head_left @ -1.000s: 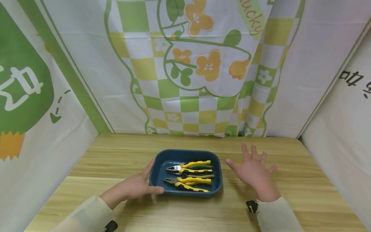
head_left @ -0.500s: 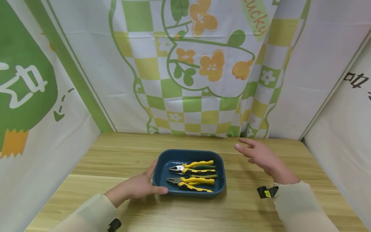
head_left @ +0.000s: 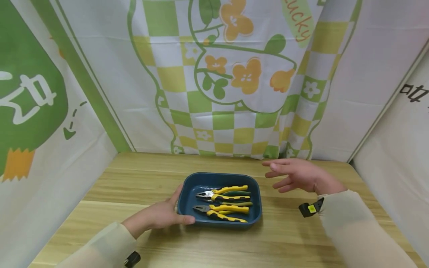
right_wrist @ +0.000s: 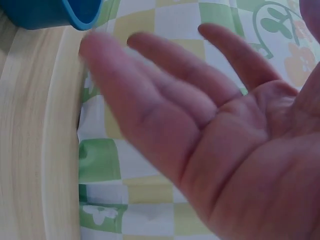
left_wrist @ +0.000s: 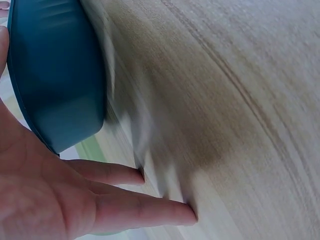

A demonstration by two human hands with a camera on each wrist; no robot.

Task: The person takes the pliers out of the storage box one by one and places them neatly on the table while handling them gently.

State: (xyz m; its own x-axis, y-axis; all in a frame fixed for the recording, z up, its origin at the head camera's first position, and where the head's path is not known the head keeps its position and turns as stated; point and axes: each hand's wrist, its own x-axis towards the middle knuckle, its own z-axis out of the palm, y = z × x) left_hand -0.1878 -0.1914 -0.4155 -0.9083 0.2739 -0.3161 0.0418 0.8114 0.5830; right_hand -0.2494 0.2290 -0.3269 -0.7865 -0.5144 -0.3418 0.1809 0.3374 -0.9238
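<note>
Blue tray (head_left: 224, 224), pliers (head_left: 234, 209) inside, sits on the table (head_left: 228, 247), your left hand (head_left: 164, 215) spread wide against its left end, apparently bracing it, while your right hand (head_left: 299, 175) hovers apart, loose-fingered and empty.

My head feed gives me a dark blue tray (head_left: 218, 179), combination pliers (head_left: 232, 209) in yellow and black, and green handles (head_left: 238, 193). I read streaky light-brown grain on the tabletop (head_left: 147, 175), pale cream on the sleeves (head_left: 355, 219), and green, yellow and white checks with orange flowers (head_left: 246, 76) on the curtain (head_left: 222, 121).
</note>
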